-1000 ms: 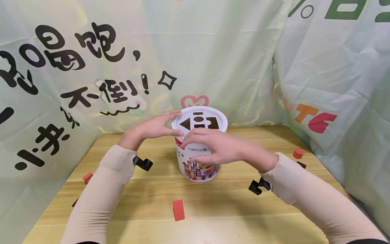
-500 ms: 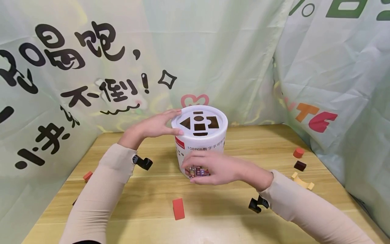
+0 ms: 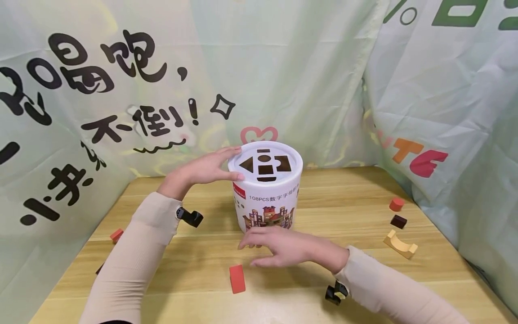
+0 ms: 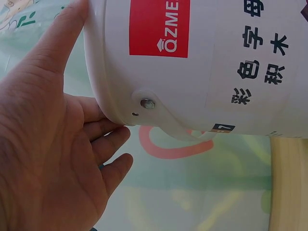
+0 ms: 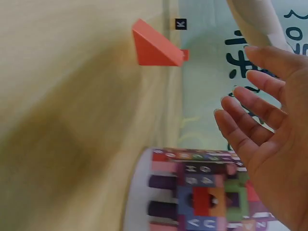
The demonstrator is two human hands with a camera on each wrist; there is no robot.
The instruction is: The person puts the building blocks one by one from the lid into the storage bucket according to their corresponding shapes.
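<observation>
Left hand: fingers lightly bent and spread along the rim of the bucket, thumb on the near side and the others toward the far side; they rest against it rather than wrap round it.
Right hand: fingers parted and loose, holding nothing, above the table.
Bucket: upright on the table, its top touching the left fingers, its printed side just beyond the right fingers.
Lid: seated on top, just right of the left fingertips, its shaped holes facing up.
Red wedge: on the table, near the right fingertips on the person's side, touched by neither hand. The head view shows only an oblong face; the sloping red block in the right wrist view is probably this one.
Yellow arch, dark block, red cylinder: well to the right of the right fingers.
Small red block: well to the left of both hands' fingers.
Step at the bucket: seemingly steadying it with the left hand while the right makes for the wedge.
Next move at the wedge: likely calls for lowering the right fingers toward the person and pinching its sides.
</observation>
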